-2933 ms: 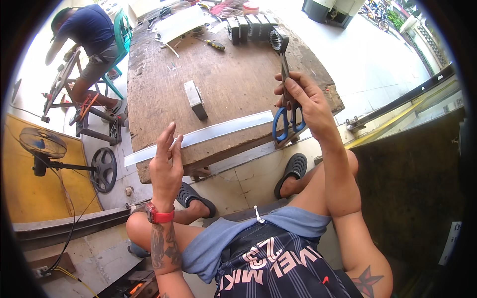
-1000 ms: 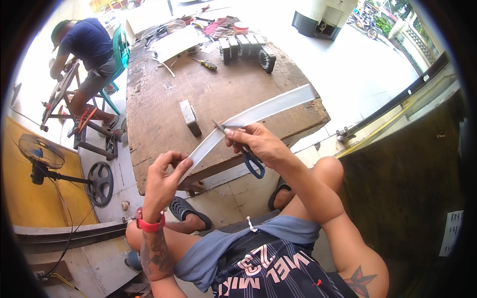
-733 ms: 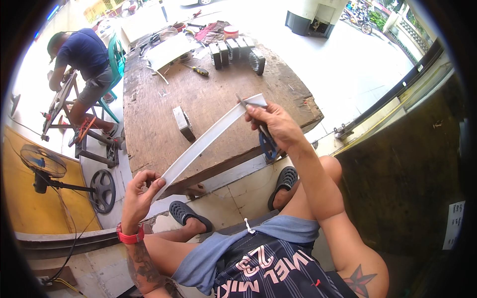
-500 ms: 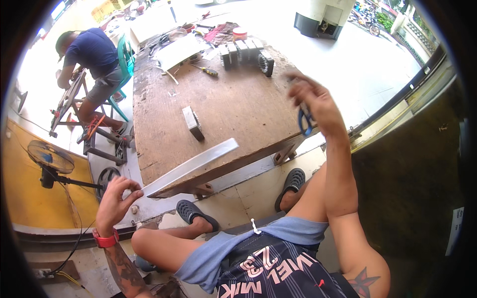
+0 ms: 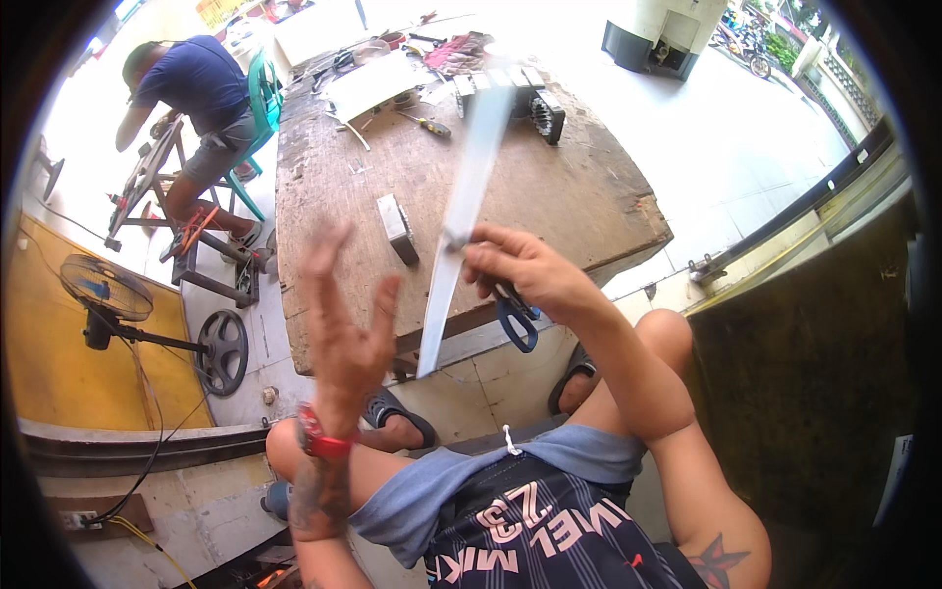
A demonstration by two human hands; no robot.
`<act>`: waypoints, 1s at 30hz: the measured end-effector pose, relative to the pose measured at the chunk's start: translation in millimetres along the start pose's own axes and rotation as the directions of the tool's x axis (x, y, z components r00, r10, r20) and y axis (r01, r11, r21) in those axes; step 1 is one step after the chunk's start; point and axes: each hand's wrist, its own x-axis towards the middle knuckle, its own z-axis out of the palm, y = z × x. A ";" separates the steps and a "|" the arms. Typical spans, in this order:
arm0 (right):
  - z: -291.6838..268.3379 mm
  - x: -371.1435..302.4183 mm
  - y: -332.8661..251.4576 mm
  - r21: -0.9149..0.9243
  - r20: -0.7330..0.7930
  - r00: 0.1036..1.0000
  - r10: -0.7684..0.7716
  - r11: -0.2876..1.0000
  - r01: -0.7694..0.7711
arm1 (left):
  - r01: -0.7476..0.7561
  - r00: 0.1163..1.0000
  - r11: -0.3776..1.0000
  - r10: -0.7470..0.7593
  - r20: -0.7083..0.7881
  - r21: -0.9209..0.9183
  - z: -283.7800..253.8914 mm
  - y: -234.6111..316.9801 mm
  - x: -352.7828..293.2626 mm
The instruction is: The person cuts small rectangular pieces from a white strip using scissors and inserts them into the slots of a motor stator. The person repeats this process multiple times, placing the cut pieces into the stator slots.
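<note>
My right hand [image 5: 520, 267] pinches a long, flat silvery strip [image 5: 469, 187] near its middle, above the table's front part. The strip stands steeply in view; its far end is blurred and its lower end hangs past the table's front edge. Scissors with blue handle loops [image 5: 516, 326] hang from the same hand, their blades mostly hidden by the fingers. To the left, my left hand [image 5: 343, 324] is raised and smeared by motion, its fingers apart and nothing in them. Between the hands, a small silvery block with a dark ridged side [image 5: 396, 230] stands on the wooden table [image 5: 324, 265].
Several similar blocks [image 5: 548, 116] stand in a row at the table's back right. A screwdriver [image 5: 432, 126], a white sheet [image 5: 378, 90] and a reddish cloth [image 5: 459, 51] lie farther back. A person [image 5: 201, 88] sits at the left, near a fan [image 5: 106, 287].
My left hand has let go of the strip's near end and risen to the right. My right hand has come down and left, now gripping the strip, which has swung from lying low to steep.
</note>
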 end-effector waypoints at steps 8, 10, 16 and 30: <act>-33.7 -2.7 -3.9 0.138 -0.289 0.956 -0.058 0.985 0.101 | 0.774 0.615 0.415 -0.315 0.723 -0.478 35.0 -22.5 -75.7; -24.8 -4.1 -2.2 0.099 -0.236 0.971 -0.039 0.993 0.064 | 0.817 0.568 0.388 -0.412 0.712 -0.427 38.0 -22.2 -69.9; 30.4 0.9 34.6 0.057 0.110 0.991 0.081 0.995 -0.088 | 0.659 0.752 0.493 -0.436 0.494 -0.568 47.5 -23.1 -66.9; 23.8 6.4 35.8 0.206 -0.123 0.981 0.150 0.971 -0.122 | 0.552 0.818 0.762 -0.418 0.395 -0.337 24.2 -15.0 -67.4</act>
